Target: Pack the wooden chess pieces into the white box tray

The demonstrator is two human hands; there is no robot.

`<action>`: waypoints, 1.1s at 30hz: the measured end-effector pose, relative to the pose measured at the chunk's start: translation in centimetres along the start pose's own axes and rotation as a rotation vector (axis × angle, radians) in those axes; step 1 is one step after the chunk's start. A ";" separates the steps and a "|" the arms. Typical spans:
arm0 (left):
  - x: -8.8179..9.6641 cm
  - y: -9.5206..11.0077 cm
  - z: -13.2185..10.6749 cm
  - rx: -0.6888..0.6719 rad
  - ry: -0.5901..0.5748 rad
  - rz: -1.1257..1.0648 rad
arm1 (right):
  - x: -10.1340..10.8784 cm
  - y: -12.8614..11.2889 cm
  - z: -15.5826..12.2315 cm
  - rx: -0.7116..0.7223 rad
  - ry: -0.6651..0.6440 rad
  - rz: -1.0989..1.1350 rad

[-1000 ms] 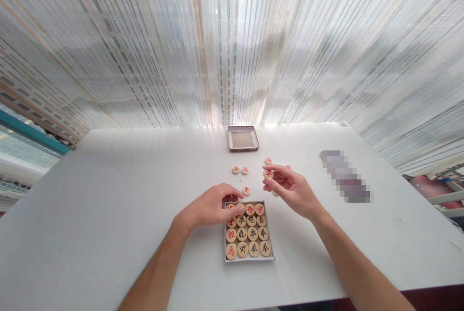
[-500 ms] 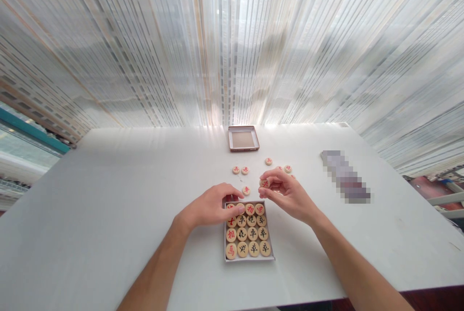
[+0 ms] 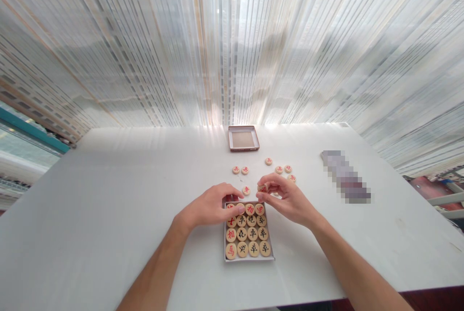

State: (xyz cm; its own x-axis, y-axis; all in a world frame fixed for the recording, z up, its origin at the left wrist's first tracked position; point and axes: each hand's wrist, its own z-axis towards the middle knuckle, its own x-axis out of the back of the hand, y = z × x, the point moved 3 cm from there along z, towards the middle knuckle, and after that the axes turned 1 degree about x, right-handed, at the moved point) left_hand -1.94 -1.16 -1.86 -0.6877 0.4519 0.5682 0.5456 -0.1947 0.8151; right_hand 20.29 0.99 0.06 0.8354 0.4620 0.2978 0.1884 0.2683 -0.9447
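A shallow white box (image 3: pixel 249 258) near the front of the white table (image 3: pixel 108 195) holds several round wooden chess pieces with red or black characters. My left hand (image 3: pixel 212 206) rests on the box's far left corner, its fingers curled over the pieces there. My right hand (image 3: pixel 286 197) pinches one wooden piece (image 3: pixel 262 188) with a red character just above the box's far right corner. Loose pieces lie beyond: one (image 3: pixel 246 190) between my hands, a pair (image 3: pixel 240 170) further back, and several (image 3: pixel 284 170) behind my right hand.
A small brown-rimmed box lid (image 3: pixel 243 138) lies at the far middle of the table. A blurred flat object (image 3: pixel 345 176) lies to the right. Striped sheer curtains hang behind the table. The table's front edge runs just under my forearms.
My right hand has carried the pinched piece from over the loose pieces back and down toward the box's far right corner. My left hand has stayed on the box.
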 end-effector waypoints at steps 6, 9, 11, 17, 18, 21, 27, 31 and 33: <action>0.1 0.1 -0.1 0.009 -0.002 0.007 | -0.3 -0.1 -0.2 0.007 -0.020 -0.075; 0.1 0.2 -0.1 0.003 0.005 0.022 | -0.8 -0.1 -0.5 0.020 -0.053 -0.090; 0.1 0.2 0.0 -0.003 0.007 0.028 | -1.2 -0.1 -0.6 0.027 -0.089 -0.090; 0.0 0.0 0.0 -0.003 0.003 0.018 | -1.9 -0.5 -0.9 0.107 -0.179 -0.117; 0.0 0.0 0.0 -0.001 0.005 0.015 | -1.9 -0.5 -0.9 0.115 -0.184 -0.114; 0.0 -0.1 0.0 -0.002 0.005 0.015 | -2.0 -0.6 -0.9 0.128 -0.197 -0.111; 0.1 0.1 0.0 -0.006 -0.008 0.031 | -2.2 -0.7 -0.9 0.102 -0.223 -0.092; 0.0 0.1 0.0 0.009 -0.001 0.021 | -2.2 -0.8 -0.9 0.081 -0.213 -0.081; 0.0 0.1 0.0 0.011 0.003 0.013 | -2.2 -0.9 -0.8 0.082 -0.205 -0.075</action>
State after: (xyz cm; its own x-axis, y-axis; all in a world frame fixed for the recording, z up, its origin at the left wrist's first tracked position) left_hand -1.86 -1.19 -1.75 -0.6816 0.4472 0.5791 0.5597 -0.1911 0.8063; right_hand 18.72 -0.89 0.13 0.6965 0.5982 0.3962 0.1962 0.3723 -0.9071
